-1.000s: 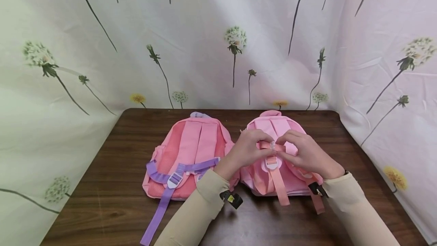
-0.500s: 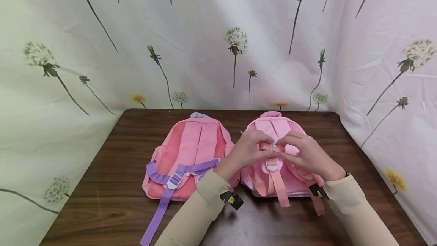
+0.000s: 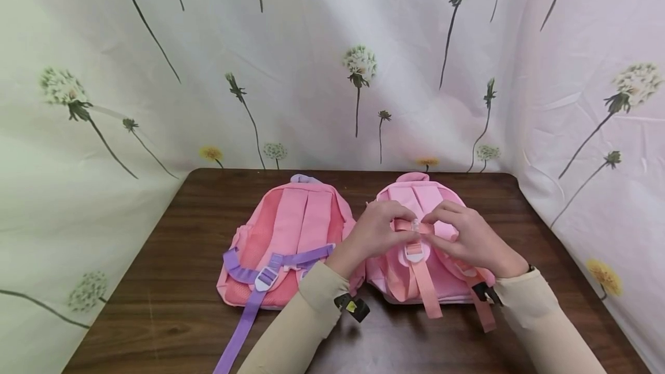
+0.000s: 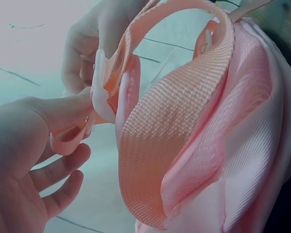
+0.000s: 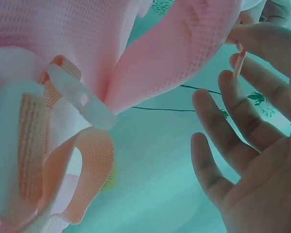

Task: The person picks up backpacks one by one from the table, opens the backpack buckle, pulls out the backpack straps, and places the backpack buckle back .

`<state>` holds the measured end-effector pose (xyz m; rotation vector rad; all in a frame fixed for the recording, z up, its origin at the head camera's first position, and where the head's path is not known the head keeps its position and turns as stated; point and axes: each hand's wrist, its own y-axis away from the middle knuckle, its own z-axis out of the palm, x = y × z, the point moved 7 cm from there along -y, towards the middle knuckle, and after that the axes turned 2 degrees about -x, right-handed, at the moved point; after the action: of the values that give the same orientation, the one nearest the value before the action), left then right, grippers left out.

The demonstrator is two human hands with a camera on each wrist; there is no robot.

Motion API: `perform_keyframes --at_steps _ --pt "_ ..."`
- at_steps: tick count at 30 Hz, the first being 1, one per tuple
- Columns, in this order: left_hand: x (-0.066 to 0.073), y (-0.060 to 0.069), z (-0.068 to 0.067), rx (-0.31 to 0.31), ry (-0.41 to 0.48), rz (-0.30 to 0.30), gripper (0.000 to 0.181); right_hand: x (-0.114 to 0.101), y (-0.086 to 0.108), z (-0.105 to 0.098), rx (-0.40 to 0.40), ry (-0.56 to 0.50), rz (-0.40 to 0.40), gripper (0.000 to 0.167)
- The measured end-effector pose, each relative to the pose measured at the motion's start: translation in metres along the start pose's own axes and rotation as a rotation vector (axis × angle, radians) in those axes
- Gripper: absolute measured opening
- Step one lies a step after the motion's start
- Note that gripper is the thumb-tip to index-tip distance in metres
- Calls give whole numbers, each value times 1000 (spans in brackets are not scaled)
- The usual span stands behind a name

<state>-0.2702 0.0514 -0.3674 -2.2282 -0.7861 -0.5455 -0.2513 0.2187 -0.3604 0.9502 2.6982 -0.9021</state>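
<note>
A light pink backpack (image 3: pixel 402 192) lies on the table's right half, back panel up. Over it, my left hand (image 3: pixel 375 229) and right hand (image 3: pixel 471 241) face each other, thumbs and fingers pinching a short peach strap (image 3: pixel 401 225) on either side of a small clear buckle (image 3: pixel 415 225). Whether the buckle's halves are fastened is too small to tell. Just below hangs a white strap adjuster (image 3: pixel 414 251) with a loose peach webbing end (image 3: pixel 427 293). In the left wrist view, wide peach webbing (image 4: pixel 169 116) loops beside my left hand. My right hand's lower fingers (image 5: pixel 211 126) are spread in the right wrist view.
A second backpack (image 3: pixel 291 206), pink and coral, lies to the left with its back panel up. Its purple strap (image 3: pixel 244 322) trails toward the front edge of the dark wooden table (image 3: pixel 156 281). A dandelion-printed cloth (image 3: pixel 306 74) hangs behind and at the sides.
The head view has tilted up a little, so everything sits slightly lower in it. Both hands keep their pinch on the peach strap at the clear buckle, with hardly any movement.
</note>
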Motion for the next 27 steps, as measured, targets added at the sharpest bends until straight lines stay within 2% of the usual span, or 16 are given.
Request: perform_keyframes --at_steps 12,21,27 --pt "3 0 1 9 1 12 28 -2 -2 -1 21 0 12 33" --pt "1 2 -1 2 0 -19 29 -3 -2 -2 28 -22 4 35" --pt "1 2 -1 7 0 -8 27 -1 2 -4 40 -38 -9 35"
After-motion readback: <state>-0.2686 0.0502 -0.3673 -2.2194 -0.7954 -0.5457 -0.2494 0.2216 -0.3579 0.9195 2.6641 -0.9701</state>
